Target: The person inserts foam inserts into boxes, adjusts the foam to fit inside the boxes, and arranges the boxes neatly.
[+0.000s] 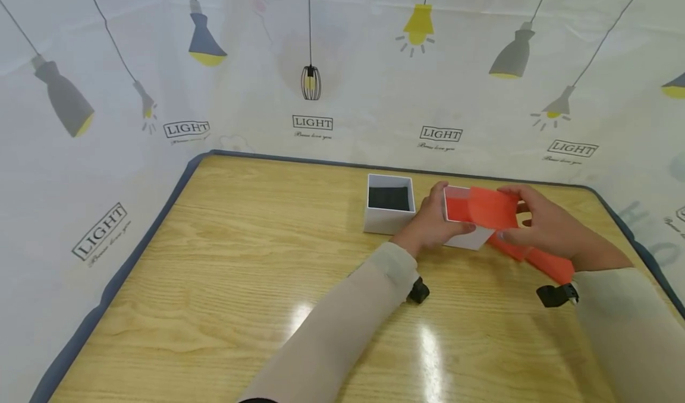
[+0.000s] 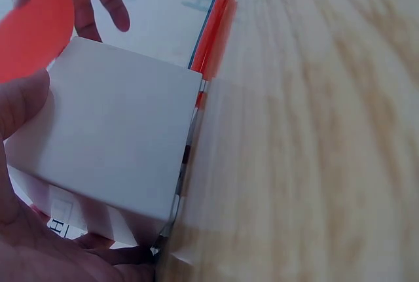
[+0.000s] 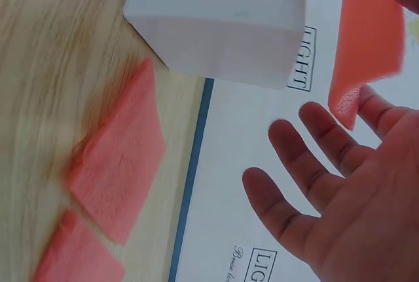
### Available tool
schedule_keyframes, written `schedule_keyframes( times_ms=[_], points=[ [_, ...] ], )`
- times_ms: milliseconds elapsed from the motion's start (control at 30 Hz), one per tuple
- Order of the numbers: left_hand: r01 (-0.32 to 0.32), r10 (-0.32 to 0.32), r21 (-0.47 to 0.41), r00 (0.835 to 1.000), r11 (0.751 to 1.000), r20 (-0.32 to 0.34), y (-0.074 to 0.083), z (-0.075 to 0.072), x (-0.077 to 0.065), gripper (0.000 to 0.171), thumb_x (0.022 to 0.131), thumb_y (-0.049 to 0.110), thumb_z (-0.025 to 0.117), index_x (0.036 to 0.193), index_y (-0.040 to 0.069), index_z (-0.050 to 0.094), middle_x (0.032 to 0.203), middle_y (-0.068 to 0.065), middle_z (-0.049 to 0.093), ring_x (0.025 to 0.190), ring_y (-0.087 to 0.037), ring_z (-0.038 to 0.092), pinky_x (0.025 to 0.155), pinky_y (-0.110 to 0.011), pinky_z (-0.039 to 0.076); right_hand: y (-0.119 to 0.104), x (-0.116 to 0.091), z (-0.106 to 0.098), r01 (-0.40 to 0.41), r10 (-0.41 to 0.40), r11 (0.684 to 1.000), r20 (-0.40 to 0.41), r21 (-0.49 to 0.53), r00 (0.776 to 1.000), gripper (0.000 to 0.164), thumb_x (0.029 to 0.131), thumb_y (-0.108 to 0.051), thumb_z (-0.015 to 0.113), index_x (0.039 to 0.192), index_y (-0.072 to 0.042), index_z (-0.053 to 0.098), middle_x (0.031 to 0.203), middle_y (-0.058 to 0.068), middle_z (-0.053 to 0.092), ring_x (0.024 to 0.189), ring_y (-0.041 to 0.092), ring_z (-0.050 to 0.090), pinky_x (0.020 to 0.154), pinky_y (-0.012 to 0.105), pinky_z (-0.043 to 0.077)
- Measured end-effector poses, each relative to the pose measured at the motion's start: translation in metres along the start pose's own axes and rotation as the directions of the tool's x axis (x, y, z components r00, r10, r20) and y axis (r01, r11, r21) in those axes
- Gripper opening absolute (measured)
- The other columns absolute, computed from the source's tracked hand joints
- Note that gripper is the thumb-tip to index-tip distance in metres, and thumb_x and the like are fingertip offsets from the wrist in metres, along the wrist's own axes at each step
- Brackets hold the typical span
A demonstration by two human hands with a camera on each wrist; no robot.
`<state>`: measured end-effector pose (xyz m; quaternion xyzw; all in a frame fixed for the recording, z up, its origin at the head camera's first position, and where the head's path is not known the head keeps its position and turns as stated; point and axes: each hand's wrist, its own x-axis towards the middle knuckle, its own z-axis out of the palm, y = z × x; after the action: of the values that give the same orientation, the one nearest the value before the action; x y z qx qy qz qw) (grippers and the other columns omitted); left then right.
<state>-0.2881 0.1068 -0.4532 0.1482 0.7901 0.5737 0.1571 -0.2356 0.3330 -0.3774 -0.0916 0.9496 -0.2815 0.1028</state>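
My left hand grips a small white box at its left side, thumb across the near wall. The box is open at the top, with red showing inside. My right hand pinches a thin red cloth piece that lies over the right part of the box opening. In the right wrist view the red cloth bends at its lower end, and the other fingers spread away from it. Two folded red pieces lie on the table beside the box, partly hidden by the right hand in the head view.
A second white box stands just left of the held one, with a black piece inside. The wood-grain table ends at a blue-edged white curtain printed with lamps along the back and sides.
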Motion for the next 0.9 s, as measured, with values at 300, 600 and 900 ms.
schedule_keyframes(
  times_ms=[300, 600, 900],
  points=[
    [-0.001, 0.001, 0.020, 1.000, 1.000, 0.005, -0.001, 0.001, 0.002, 0.106, 0.086, 0.029, 0.089, 0.166, 0.032, 0.019, 0.152, 0.004, 0.047, 0.135, -0.017, 0.047, 0.115, -0.044, 0.045, -0.009, 0.023, 0.002, -0.007, 0.007, 1.000, 0.040, -0.004, 0.999, 0.092, 0.093, -0.033, 0.080, 0.162, -0.003, 0.027, 0.158, 0.025, 0.036, 0.138, 0.052, 0.036, 0.100, 0.071, 0.046],
    [0.006, -0.007, 0.025, 1.000, 1.000, 0.013, -0.002, 0.001, 0.002, 0.105, 0.087, 0.032, 0.088, 0.165, 0.035, 0.018, 0.153, 0.006, 0.046, 0.136, -0.015, 0.046, 0.114, -0.041, 0.046, -0.009, 0.036, 0.003, -0.012, 0.012, 1.000, 0.087, -0.008, 0.996, 0.094, 0.092, -0.032, 0.082, 0.162, -0.003, 0.025, 0.158, 0.027, 0.035, 0.137, 0.055, 0.038, 0.097, 0.068, 0.052],
    [0.016, -0.016, 0.029, 1.000, 0.999, 0.010, -0.001, 0.000, 0.000, 0.106, 0.087, 0.036, 0.088, 0.166, 0.035, 0.017, 0.152, 0.006, 0.045, 0.132, -0.013, 0.048, 0.111, -0.038, 0.047, -0.010, 0.045, -0.001, 0.020, -0.012, 0.998, 0.127, -0.059, 0.992, 0.096, 0.092, -0.036, 0.084, 0.161, -0.001, 0.027, 0.157, 0.028, 0.035, 0.135, 0.057, 0.041, 0.100, 0.071, 0.048]
  ],
)
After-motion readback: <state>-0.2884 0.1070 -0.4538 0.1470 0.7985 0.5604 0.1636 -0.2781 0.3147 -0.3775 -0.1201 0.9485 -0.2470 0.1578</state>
